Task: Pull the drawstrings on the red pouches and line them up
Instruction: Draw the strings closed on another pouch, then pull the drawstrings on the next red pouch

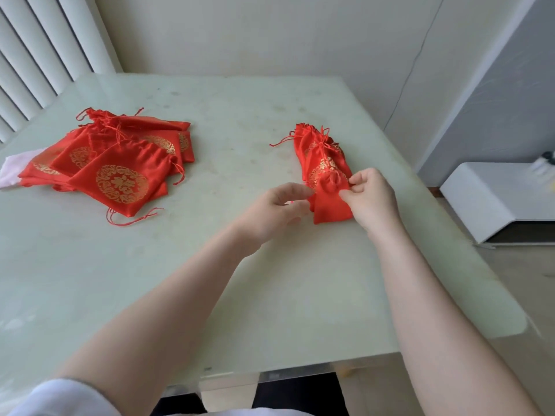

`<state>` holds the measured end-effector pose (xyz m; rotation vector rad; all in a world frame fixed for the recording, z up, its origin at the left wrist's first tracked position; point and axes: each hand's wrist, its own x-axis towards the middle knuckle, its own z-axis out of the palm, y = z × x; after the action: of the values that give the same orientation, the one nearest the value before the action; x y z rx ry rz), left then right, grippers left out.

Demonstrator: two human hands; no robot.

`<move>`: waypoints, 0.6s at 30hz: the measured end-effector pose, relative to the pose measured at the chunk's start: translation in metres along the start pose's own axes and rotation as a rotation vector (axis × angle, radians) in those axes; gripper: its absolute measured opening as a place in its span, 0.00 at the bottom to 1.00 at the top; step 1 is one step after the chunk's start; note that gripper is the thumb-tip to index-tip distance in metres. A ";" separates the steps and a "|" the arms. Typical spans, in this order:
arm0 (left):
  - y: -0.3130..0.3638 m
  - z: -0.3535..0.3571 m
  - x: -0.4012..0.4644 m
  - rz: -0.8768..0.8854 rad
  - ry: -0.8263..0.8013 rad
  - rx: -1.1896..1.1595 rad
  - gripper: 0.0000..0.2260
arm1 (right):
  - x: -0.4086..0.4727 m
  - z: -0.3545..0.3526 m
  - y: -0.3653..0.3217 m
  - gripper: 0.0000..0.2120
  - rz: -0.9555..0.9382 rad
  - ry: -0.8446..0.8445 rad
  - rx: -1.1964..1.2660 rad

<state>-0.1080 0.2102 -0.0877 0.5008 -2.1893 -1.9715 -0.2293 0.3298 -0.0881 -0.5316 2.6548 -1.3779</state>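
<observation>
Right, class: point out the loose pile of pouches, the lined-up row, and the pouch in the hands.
Loose pile (121,183), head view: gold emblem of top pouch.
Lined-up row (312,145), head view: cloth near far end.
Held pouch (332,210), head view: plain lower body.

pale green glass-topped table (186,280), glossy, with faint smudges across its surface; its near right corner is rounded. behind it, a plain off-white wall (255,34), with a thin dark cable (416,70) running down the wall at right. at upper left, white vertical blind slats (39,52), reaching down to the table's far left edge. at right, a tall grey panel (495,94), and below it a low white glossy cabinet (492,199) beside the table, bearing small blurred items at its far end. a pale pink cloth (10,172) lies at the table's left edge.
</observation>
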 end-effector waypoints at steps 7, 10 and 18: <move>-0.003 -0.025 -0.010 0.005 0.043 0.023 0.08 | -0.019 0.023 -0.036 0.12 -0.212 0.248 -0.202; -0.004 -0.050 -0.017 0.010 0.157 0.055 0.08 | -0.034 0.049 -0.060 0.09 -0.386 0.196 -0.193; -0.022 -0.129 -0.049 -0.018 0.672 0.433 0.11 | -0.057 0.129 -0.109 0.07 -0.399 -0.381 -0.172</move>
<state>-0.0163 0.1045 -0.0886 1.0559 -2.1178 -1.0733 -0.1159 0.1927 -0.0795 -1.2606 2.4422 -0.9921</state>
